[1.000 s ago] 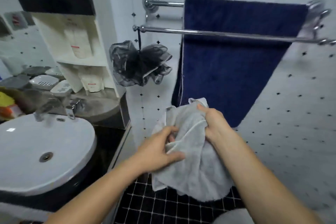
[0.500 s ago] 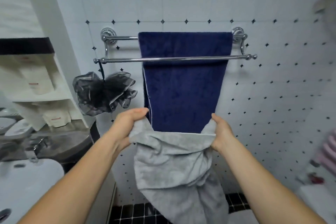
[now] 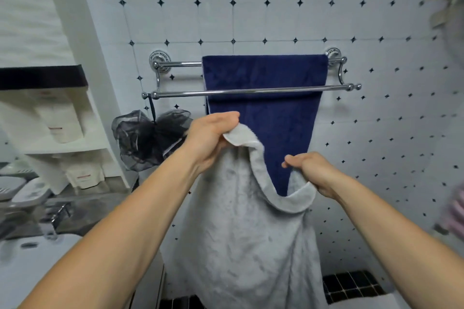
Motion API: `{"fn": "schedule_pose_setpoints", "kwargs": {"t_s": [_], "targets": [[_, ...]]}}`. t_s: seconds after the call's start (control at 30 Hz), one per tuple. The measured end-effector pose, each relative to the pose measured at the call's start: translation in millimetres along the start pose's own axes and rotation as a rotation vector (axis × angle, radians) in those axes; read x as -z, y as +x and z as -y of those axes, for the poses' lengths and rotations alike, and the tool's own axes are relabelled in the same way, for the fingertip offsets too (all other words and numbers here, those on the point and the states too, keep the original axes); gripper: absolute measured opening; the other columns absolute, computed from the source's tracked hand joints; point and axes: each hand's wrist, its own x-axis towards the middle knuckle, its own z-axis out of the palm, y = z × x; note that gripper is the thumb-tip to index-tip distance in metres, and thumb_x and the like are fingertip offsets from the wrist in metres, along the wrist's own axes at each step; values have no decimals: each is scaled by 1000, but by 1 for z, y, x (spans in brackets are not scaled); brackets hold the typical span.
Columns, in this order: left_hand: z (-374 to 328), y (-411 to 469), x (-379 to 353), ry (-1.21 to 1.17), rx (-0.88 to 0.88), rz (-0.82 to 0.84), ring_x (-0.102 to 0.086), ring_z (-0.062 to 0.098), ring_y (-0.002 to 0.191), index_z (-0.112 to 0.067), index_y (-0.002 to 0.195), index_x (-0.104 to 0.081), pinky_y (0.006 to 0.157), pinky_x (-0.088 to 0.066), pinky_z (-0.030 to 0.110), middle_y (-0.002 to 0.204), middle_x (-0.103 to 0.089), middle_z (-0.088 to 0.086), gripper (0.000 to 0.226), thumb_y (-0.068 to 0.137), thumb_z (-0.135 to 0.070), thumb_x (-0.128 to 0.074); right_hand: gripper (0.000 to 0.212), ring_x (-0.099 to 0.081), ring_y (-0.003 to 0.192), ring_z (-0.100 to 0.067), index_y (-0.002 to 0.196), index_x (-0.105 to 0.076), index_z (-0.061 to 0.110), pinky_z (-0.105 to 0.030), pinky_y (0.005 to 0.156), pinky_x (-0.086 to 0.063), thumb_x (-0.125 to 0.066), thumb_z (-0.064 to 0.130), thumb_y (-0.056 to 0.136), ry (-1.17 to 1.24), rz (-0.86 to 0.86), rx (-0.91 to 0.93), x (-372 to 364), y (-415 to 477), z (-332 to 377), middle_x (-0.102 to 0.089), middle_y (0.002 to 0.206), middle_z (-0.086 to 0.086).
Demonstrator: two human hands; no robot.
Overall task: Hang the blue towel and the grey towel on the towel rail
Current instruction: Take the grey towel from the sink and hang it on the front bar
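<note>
Both hands clench grey towel (image 3: pixel 241 241) top edge: left hand (image 3: pixel 209 137), right hand (image 3: pixel 315 173); long axis vertical

A black mesh sponge (image 3: pixel 148 139) hangs just left of the left hand (image 3: pixel 209 138). Further left, white shelves (image 3: pixel 62 143) hold what look like bottles; a white sink (image 3: pixel 32 258) lies below.

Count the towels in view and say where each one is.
2. The blue towel hangs over the back bar of the towel rail. The grey towel is held below it, between the left hand and the right hand.
</note>
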Motion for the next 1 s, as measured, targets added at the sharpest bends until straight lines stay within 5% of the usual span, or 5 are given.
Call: {"fn": "schedule_pose_setpoints", "kwargs": {"t_s": [0.17, 0.33, 0.6, 0.87, 1.0], "targets": [[-3, 4, -26, 140, -58, 148, -71, 20, 90, -10, 103, -71, 83, -56, 26, 97, -75, 11, 32, 81, 10, -59, 67, -70, 91, -5, 97, -74, 29, -28, 80, -50, -48, 86, 73, 50, 164, 261, -8, -18, 48, -75, 99, 11], [-9, 18, -39, 159, -109, 265, -70, 26, 101, -13, 109, -70, 79, -56, 27, 105, -75, 14, 55, 74, 21, -45, 81, -53, 118, 2, 141, -48, 35, -20, 100, -41, -76, 56, 68, -152, -32, 673, -2, -16, 90, -56, 131, 15], [-9, 40, -26, 620, -394, 140, -59, 11, 64, -21, 77, -69, 68, -53, 34, 72, -67, -4, 16, 64, -24, -79, 24, -69, 88, 1, 83, -77, 40, -18, 76, -52, -66, 19, 78, -5, -193, 816, -7, 1, 124, -76, 88, 16], [99, 11, 10, 434, 135, 362, -71, 28, 95, -2, 101, -69, 86, -56, 35, 101, -76, 13, 35, 77, -24, -80, 28, -67, 78, 2, 79, -77, 30, -12, 71, -49, -63, 7, 87, 243, -228, 824, 27, 12, 152, -75, 80, 18], [109, 15, 32, 376, 117, 72, -59, 22, 64, 3, 77, -65, 56, -46, 24, 69, -68, 13, 18, 84, -11, -73, 23, -64, 69, 6, 82, -75, 23, -9, 65, -47, -65, 3, 88, 133, -242, 770, 55, 9, 152, -73, 72, 20]]}}
